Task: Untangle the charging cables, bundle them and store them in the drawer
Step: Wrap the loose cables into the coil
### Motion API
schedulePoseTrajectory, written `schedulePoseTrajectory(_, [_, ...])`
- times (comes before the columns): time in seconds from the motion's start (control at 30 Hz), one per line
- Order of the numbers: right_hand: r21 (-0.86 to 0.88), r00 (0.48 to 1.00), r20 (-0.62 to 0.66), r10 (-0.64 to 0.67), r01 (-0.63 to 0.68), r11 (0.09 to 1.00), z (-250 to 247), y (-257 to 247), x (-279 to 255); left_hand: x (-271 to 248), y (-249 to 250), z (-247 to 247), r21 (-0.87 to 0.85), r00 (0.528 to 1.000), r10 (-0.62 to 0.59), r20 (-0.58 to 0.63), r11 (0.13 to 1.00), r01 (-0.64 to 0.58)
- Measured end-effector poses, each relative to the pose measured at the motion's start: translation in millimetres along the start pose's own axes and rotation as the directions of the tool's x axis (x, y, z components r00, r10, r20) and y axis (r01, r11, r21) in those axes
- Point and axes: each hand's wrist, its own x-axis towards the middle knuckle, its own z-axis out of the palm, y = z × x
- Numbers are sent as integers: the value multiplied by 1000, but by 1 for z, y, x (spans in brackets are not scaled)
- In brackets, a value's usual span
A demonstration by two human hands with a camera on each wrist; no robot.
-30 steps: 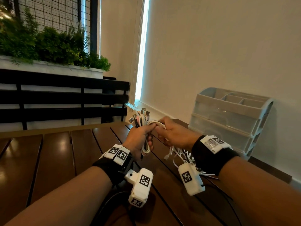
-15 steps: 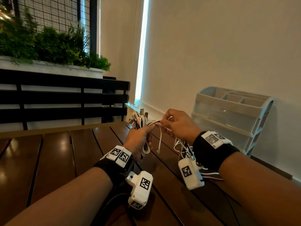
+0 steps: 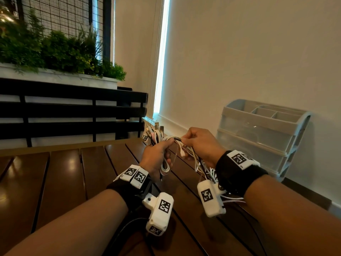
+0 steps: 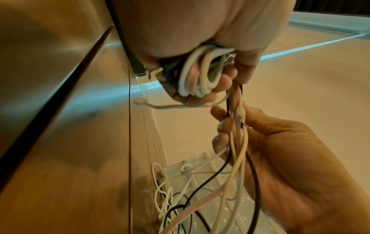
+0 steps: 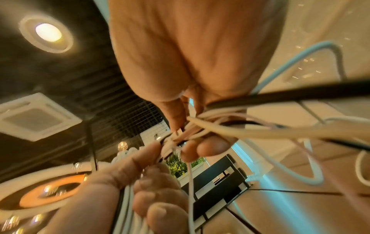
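In the head view my left hand grips a coiled bundle of white, pink and black charging cables above the wooden table, with the USB plugs sticking up behind it. My right hand pinches several strands just right of the left thumb. From there the loose cables trail down under my right wrist to the table. The left wrist view shows the loops packed in my left fist and strands running across my right hand's fingers. The plastic drawer unit stands shut against the wall.
The slatted wooden table stretches left of my hands. A black bench back and a planter lie beyond its far edge. The wall runs close on the right, behind the drawer unit.
My right hand has lifted and drawn slightly right, away from the left fist, pulling strands out between the hands. The left hand keeps its grip in about the same place.
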Motion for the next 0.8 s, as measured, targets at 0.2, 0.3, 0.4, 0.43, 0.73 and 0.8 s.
schedulePoseTrajectory(0.2, [-373,980,76,-182,197,907,6,2,-8,0,3,0,-65,999,-38,8,997,38])
schedulePoseTrajectory(0.3, [-381,979,85,-183,201,902,10,12,-12,-2,5,1,-82,998,-45,49,995,49])
schedulePoseTrajectory(0.4, [-204,986,49,-158,165,965,13,15,-14,-5,5,4,-98,997,-37,62,994,43])
schedulePoseTrajectory(0.43, [-160,989,48,-143,149,976,16,15,-16,-6,5,4,-99,998,-31,53,994,36])
schedulePoseTrajectory(0.73, [172,992,-97,-84,100,980,25,16,-11,0,-2,1,14,999,-33,33,999,32])
schedulePoseTrajectory(0.8, [210,992,-110,-66,89,974,27,18,-12,-1,-4,3,7,996,-55,65,998,55])
